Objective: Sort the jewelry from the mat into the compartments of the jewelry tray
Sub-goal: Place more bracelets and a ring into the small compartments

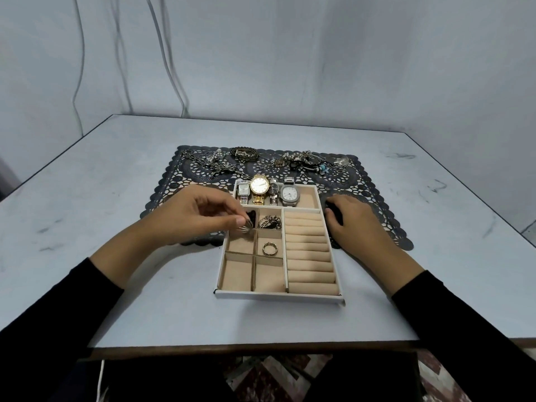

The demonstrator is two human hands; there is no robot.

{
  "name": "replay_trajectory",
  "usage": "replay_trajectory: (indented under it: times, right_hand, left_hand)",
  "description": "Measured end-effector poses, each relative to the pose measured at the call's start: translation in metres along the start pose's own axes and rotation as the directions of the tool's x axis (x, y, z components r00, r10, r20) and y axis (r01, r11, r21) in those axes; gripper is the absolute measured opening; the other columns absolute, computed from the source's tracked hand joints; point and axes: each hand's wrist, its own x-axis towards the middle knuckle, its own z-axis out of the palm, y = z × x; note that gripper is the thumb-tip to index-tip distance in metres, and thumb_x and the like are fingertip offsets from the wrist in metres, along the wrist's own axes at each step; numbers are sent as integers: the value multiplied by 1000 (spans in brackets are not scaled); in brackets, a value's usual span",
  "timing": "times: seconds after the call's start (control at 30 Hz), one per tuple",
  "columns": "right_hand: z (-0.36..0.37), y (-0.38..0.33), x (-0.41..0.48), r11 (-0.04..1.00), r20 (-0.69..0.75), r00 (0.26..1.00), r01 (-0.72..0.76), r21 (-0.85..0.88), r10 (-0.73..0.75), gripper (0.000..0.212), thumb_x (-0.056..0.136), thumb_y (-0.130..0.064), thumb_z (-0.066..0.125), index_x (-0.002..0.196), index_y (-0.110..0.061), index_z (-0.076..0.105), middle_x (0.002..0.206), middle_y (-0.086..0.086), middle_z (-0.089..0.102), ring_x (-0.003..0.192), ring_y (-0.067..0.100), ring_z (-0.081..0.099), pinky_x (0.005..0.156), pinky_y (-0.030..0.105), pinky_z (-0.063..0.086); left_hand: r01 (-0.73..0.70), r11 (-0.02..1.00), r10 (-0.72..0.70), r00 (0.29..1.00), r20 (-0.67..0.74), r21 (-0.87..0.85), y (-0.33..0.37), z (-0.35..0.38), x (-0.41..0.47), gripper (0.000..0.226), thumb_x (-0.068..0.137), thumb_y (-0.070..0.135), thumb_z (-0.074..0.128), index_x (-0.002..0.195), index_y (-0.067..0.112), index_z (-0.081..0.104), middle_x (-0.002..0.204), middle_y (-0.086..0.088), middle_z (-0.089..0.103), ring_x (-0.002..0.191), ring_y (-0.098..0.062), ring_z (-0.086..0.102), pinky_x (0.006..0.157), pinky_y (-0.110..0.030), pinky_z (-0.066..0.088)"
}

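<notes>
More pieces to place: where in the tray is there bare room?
Both front compartments behind the tray's near wall, all the ring rolls, and the spot right of the watches. Crowded: the mat's far edge, heaped with jewelry.

Long black sleeves (66,309), bare hands (191,210)

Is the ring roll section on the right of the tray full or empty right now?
Empty. The ring rolls show only bare beige cushions, with no ring tucked in any slot.
</notes>
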Motion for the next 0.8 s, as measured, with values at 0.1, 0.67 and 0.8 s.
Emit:
replay_trajectory:
  times: [0.1, 0.67, 0.8]
  right_hand:
    - [0, 0, 0, 1000, -14, 1000, 9, 4, -9, 19, 93, -15, 51, 102, -4, 63, 98, 12, 64, 90, 27, 57, 75, 38, 45]
    - [-1, 0, 0, 1000, -16, 999, 28, 2, -28, 21, 93, -15, 52, 108, -5, 64, 102, 12, 65, 95, 25, 57, 79, 33, 42]
    - [-1, 0, 1, 1000, -14, 1000, 26, -4, -26, 20, 93, -15, 52, 106, -4, 64, 101, 12, 65, 93, 26, 57, 78, 35, 43]
  left_hand:
    - [-11, 999, 8, 998, 68, 39, 2, -2, 0, 9, 82, 1, 72, 91, 3, 75, 71, 11, 73, 61, 3, 63, 57, -5, 43]
    - [60, 953, -132, 964, 230, 296, 11, -5, 11, 10, 83, 20, 77, 89, 28, 79, 77, 8, 73, 56, -8, 62, 51, -25, 46]
    - [105, 953, -174, 958, 230, 285, 13, -6, 13, 10, 85, 20, 75, 89, 28, 78, 75, -2, 72, 48, -26, 50, 42, -30, 38]
